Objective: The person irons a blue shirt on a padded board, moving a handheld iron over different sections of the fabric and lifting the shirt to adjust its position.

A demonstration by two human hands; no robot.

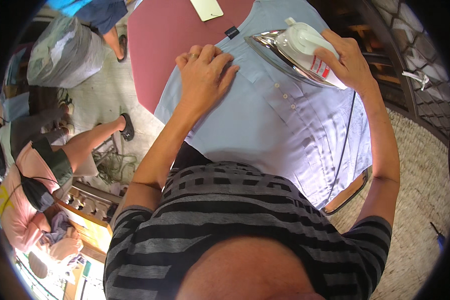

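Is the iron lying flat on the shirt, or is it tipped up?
Tipped up. The iron, held by the right hand, shows its shiny metal underside above the blue shirt.

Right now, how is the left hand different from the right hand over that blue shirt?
The left hand lies flat, fingers spread, pressing the light blue shirt; the right hand is curled around the handle of the white iron. The left hand holds nothing; the right hand grips a tool. The left hand wears a ring; none shows on the right hand. Both are over the shirt near its button placket, on the red ironing board.
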